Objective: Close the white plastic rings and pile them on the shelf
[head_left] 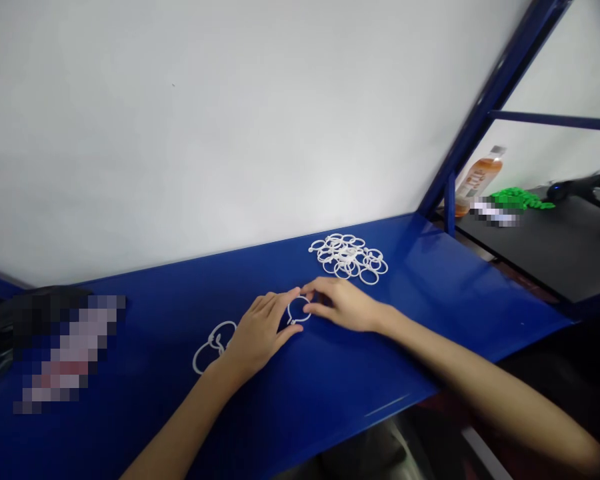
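Observation:
A thin white plastic ring (289, 311) with a small tab at its lower edge is between my two hands above the blue tabletop. My left hand (260, 330) has its index fingertip at the ring's top and its thumb by the tab. From the other side, my right hand (347, 303) grips the ring's right edge between thumb and index finger. Two or more similar rings (199, 357) lie left of my left hand, partly hidden behind it. Beyond my right hand is a pile of white rings (347, 253).
The blue table (330, 393) runs along a pale wall (230, 133). A black plastic bag (0, 333) lies at the left. At the right stands a blue metal frame (480, 100), with a bottle (480, 179) and green pieces (517, 198) on a black surface (540, 247).

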Motion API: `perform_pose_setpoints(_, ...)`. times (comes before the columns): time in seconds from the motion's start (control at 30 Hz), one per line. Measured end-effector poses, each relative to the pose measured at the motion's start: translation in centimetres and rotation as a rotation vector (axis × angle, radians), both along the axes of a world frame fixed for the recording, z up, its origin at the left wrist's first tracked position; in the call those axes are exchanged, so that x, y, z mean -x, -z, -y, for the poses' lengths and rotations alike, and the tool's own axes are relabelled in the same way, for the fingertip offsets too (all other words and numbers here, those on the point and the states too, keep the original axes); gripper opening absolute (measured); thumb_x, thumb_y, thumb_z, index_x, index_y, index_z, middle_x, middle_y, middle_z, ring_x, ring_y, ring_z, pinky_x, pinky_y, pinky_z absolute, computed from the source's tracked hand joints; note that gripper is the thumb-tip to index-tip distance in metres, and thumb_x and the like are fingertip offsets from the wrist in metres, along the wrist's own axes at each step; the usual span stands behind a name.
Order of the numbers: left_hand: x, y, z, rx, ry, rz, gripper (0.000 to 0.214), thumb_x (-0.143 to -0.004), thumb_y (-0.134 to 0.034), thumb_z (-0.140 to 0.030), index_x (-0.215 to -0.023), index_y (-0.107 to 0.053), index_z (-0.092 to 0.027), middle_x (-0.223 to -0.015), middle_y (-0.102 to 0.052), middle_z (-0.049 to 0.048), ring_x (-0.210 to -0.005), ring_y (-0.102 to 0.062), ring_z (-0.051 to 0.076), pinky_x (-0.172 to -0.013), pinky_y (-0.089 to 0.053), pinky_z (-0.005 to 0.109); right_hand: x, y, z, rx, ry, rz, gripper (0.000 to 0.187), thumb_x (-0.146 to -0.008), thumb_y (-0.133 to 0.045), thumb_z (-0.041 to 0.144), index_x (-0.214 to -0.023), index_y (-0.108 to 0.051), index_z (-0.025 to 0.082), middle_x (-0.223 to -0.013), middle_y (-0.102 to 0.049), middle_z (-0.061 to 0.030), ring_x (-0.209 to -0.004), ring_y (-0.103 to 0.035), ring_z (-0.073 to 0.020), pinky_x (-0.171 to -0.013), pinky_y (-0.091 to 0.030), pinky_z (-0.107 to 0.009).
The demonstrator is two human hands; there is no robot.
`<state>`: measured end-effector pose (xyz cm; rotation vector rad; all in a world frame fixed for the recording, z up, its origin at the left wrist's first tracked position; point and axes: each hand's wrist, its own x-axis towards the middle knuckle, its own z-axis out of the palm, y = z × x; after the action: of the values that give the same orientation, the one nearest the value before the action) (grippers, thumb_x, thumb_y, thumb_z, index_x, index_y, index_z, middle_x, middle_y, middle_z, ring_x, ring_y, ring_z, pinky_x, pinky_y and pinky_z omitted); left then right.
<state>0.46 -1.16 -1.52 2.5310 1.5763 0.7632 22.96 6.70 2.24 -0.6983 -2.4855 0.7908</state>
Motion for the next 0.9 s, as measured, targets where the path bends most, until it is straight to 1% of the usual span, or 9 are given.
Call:
perform_pose_setpoints(0.07, -0.3, 0.0, 0.3, 0.018, 0.047, 0.001, 0.047, -0.095, -0.056, -0.031, -0.141, -0.046, -0.027, -0.129, -0.067, 0.0070, -0.112, -0.065, 0.022, -0.100, -0.049, 0.041, 0.4, 1.3, 1.3, 0.151, 0.037, -0.103, 0.017, -0.096, -0.060, 0.027, -0.110, -0.058, 0.017, -0.089, -0.069, -0.0027, -0.074, -0.065, -0.0131, -0.069, -0.051, -0.026)
perform_pose_setpoints(0.13, -0.5, 0.0, 0.4, 0.023, 0.072, 0.012, 0.046, -0.097, -0.051, -0.025, -0.143, -0.044, -0.028, -0.130, -0.067, 0.0061, -0.113, -0.065, 0.020, -0.101, -0.050, 0.039, 0.6, 2.2, 1.7, 0.228, 0.071, -0.176, 0.014, -0.096, -0.057, 0.023, -0.108, -0.053, 0.018, -0.083, -0.066, -0.0002, -0.068, -0.063, -0.0119, -0.063, -0.050, -0.024)
perform_pose_setpoints(0.2, -0.5, 0.1, 0.3, -0.002, 0.078, 0.022, 0.047, -0.098, -0.048, -0.024, -0.145, -0.042, -0.028, -0.133, -0.065, 0.0062, -0.116, -0.064, 0.019, -0.101, -0.051, 0.038, 0.6, 2.6, 1.6, 0.237, 0.073, -0.215, 0.017, -0.095, -0.056, 0.020, -0.111, -0.051, 0.018, -0.080, -0.063, 0.0015, -0.066, -0.061, -0.0116, -0.061, -0.049, -0.024)
perform_pose_setpoints(0.27, -0.5, 0.3, 0.1, -0.070, 0.065, 0.037, 0.044, -0.099, -0.046, -0.023, -0.143, -0.045, -0.027, -0.133, -0.064, 0.0066, -0.118, -0.064, 0.019, -0.101, -0.052, 0.037, 0.4, 2.6, 1.4, 0.207, 0.069, -0.224, 0.023, -0.094, -0.054, 0.019, -0.117, -0.051, 0.019, -0.077, -0.061, 0.0029, -0.064, -0.059, -0.0113, -0.059, -0.047, -0.023)
perform_pose_setpoints(0.4, -0.3, 0.3, -0.3, -0.244, 0.005, 0.042, 0.029, -0.098, -0.051, -0.022, -0.127, -0.057, -0.024, -0.115, -0.071, 0.0054, -0.105, -0.067, 0.018, -0.094, -0.054, 0.034, 0.1, 2.3, 1.4, 0.128, 0.059, -0.195, 0.027, -0.096, -0.052, 0.019, -0.122, -0.057, 0.020, -0.074, -0.059, 0.0035, -0.061, -0.055, -0.0104, -0.060, -0.045, -0.023)
perform_pose_setpoints(0.5, -0.3, -0.1, -0.2, -0.322, -0.014, 0.007, 0.023, -0.096, -0.056, -0.022, -0.118, -0.061, -0.022, -0.105, -0.073, 0.0040, -0.096, -0.068, 0.018, -0.088, -0.053, 0.033, 0.1, 2.2, 1.6, 0.136, 0.061, -0.177, 0.020, -0.096, -0.053, 0.022, -0.115, -0.059, 0.019, -0.073, -0.059, 0.0036, -0.061, -0.055, -0.0104, -0.060, -0.044, -0.023)
perform_pose_setpoints(0.67, -0.4, -0.5, -0.1, -0.388, -0.045, -0.013, 0.020, -0.094, -0.061, -0.021, -0.114, -0.062, -0.021, -0.099, -0.073, 0.0032, -0.089, -0.067, 0.017, -0.085, -0.050, 0.032, 0.2, 2.4, 2.0, 0.197, 0.056, -0.214, 0.005, -0.095, -0.058, 0.023, -0.097, -0.059, 0.019, -0.072, -0.058, 0.0041, -0.060, -0.053, -0.0094, -0.058, -0.041, -0.022)
perform_pose_setpoints(0.77, -0.5, -0.4, 0.1, -0.414, -0.043, -0.026, 0.018, -0.093, -0.061, -0.017, -0.111, -0.063, -0.020, -0.094, -0.073, 0.0025, -0.085, -0.067, 0.017, -0.083, -0.049, 0.032, 0.3, 2.4, 2.3, 0.236, 0.040, -0.224, 0.006, -0.095, -0.058, 0.023, -0.091, -0.058, 0.018, -0.070, -0.057, 0.0046, -0.059, -0.052, -0.0088, -0.058, -0.041, -0.021)
perform_pose_setpoints(0.9, -1.0, -0.7, 0.5, -0.487, -0.012, -0.041, 0.024, -0.092, -0.053, -0.004, -0.108, -0.063, -0.019, -0.089, -0.072, 0.0030, -0.081, -0.066, 0.016, -0.080, -0.048, 0.032, 0.4, 2.1, 2.7, 0.315, 0.029, -0.258, 0.010, -0.096, -0.059, 0.025, -0.089, -0.058, 0.018, -0.066, -0.060, 0.0044, -0.058, -0.056, -0.0092, -0.058, -0.043, -0.020)
